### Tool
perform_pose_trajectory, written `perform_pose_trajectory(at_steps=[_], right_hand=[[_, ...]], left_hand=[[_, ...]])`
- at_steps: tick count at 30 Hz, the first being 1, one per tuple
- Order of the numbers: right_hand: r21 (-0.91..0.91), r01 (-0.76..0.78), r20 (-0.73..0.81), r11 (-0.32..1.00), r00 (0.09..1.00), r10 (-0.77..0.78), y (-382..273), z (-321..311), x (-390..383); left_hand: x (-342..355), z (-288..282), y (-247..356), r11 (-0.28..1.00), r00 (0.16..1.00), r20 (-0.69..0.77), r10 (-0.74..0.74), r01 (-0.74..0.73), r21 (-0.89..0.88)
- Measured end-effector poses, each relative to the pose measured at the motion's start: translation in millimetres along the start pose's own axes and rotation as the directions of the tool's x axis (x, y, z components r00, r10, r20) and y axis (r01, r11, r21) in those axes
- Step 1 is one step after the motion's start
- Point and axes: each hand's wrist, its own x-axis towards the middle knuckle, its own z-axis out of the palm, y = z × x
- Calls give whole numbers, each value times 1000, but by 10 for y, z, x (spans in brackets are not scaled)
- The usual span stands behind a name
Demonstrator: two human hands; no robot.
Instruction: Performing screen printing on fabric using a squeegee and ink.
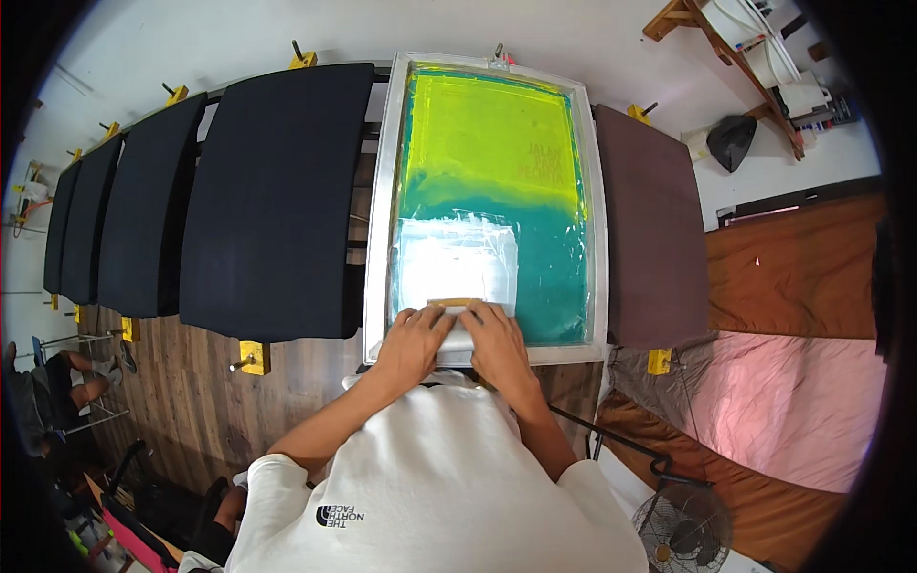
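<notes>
A screen printing frame [599, 286] with a pale metal rim lies in front of me. Its mesh is yellow-green [478, 124] at the far part and teal [551, 277] nearer me. White ink [444, 263] is spread over the near left of the mesh. My left hand [411, 346] and my right hand [499, 346] are side by side at the frame's near end, fingers closed on a squeegee [455, 303]. Only part of its tan and pale body shows between them; the hands hide the rest. Faint lettering shows at the mesh's far right.
Several black-covered boards [277, 201] stand in a row on the left. A brownish board [654, 229] is close on the right. Yellow blocks [250, 357] with bolts jut from the boards' ends. Brown and pink cloth [793, 392], a fan [683, 530] and a shelf [735, 57] are further right.
</notes>
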Motion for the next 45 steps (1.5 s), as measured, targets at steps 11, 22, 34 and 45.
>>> perform_pose_trajectory(at_steps=[11, 22, 34, 45], right_hand=[[-81, -25, 99, 996, 994, 33, 339, -219, 997], [65, -52, 75, 996, 996, 47, 73, 11, -60], [-43, 36, 20, 998, 999, -35, 311, -107, 769], [84, -103, 206, 991, 975, 84, -14, -198, 113]], left_hand=[[966, -257, -442, 997, 996, -69, -61, 58, -58], [66, -65, 72, 998, 994, 94, -57, 61, -36], [798, -154, -381, 995, 993, -64, -96, 96, 2], [254, -273, 25, 992, 969, 232, -88, 106, -67]])
